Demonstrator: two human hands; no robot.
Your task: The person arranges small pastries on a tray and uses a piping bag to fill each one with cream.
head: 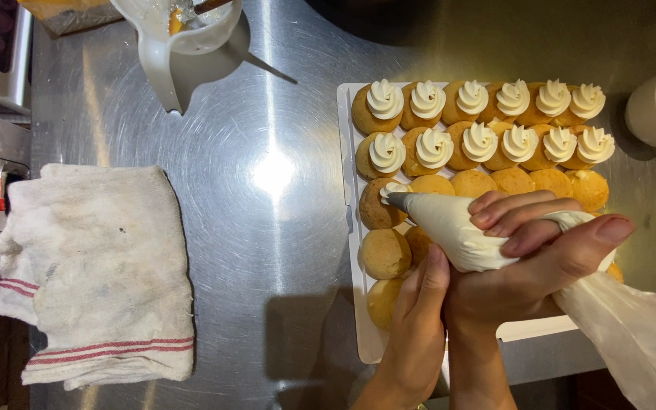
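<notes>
Carefully, my right hand (540, 258) is squeezing the piping bag (457, 228) closed, left hand (419, 304) steadying; overpressing (tip touching) is risking a smeared cookie (377, 209).

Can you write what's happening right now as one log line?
right hand: squeezing piping bag | left hand: steadying bag | tip: on bun | tray: two rows topped

One view only, from the head camera, looking almost straight down on the steel worktop (267, 190). It sits close: the two forearms enter from the bottom edge, so the wearer stands at the picture's lower side. The white tray (347, 152) fills the right half, the folded cloth (96, 266) the left, and a white jug (180, 53) is cut off by the top edge.
</notes>
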